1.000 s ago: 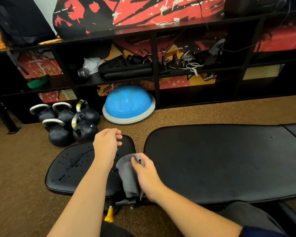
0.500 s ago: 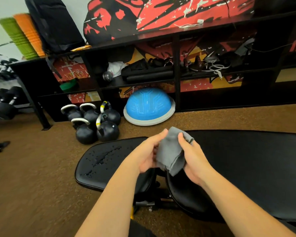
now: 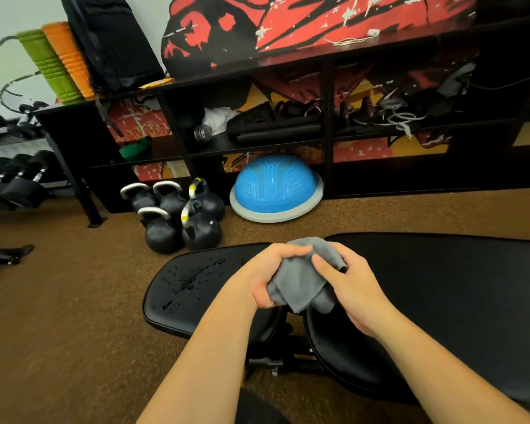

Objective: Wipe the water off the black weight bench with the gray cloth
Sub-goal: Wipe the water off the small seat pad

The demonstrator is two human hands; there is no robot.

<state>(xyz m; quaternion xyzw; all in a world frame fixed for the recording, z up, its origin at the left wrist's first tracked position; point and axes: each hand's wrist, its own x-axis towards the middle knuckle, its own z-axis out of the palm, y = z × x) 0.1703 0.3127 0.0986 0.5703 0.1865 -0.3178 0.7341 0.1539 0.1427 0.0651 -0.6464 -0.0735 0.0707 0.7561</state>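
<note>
Both hands now close on the gray cloth [image 3: 300, 278], where a second ago only the right hand [image 3: 348, 287] pinched it low over the gap between the two pads while the left hand [image 3: 265, 275] hovered empty above the seat pad. Half a second ago the cloth had come up between the two hands; now it is bunched tighter, the left hand's fingers [image 3: 291, 250] curled over its top and the right hand's thumb pressed into its side, with loose corners hanging down below. The cloth is held in the air above the gap, touching no part of the black weight bench [image 3: 441, 286]. The water [image 3: 193, 278] sits on the seat pad, a streak with scattered droplets around it, to the left of the hands and apparently untouched. So the change looks like preparation: gathering the cloth into a wad fit for wiping. No wiping has begun, by the look of the wet patch, and the next move likely calls for carrying the wad left and down onto the pad.
</note>
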